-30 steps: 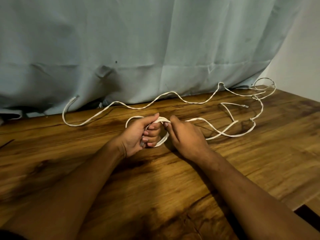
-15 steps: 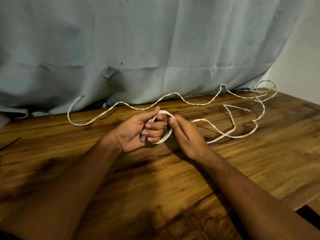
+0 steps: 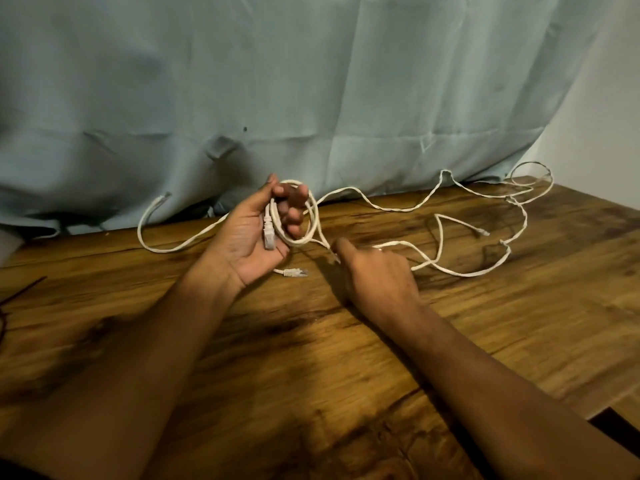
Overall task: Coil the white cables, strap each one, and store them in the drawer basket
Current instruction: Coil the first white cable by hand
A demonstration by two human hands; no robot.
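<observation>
**Coil in the left hand, loose run under the right**

The coil (image 3: 315, 216) of white cable is held above the counter in the left hand (image 3: 266, 233). The palm is up, the fingers are curled through the loops, and a plug (image 3: 268, 235) lies across the palm. From the coil's lower edge the cable (image 3: 460, 273) drops to the right hand (image 3: 375, 271), which is knuckles-up at the counter with its fingers curled over the cable. Beyond that hand the cable winds loose to the right, toward small loops near the far corner. A second plug (image 3: 294, 272) lies on the counter (image 3: 346, 375) just below the left hand. More white cable arcs off to the left, its end raised against the curtain (image 3: 311, 81).
</observation>
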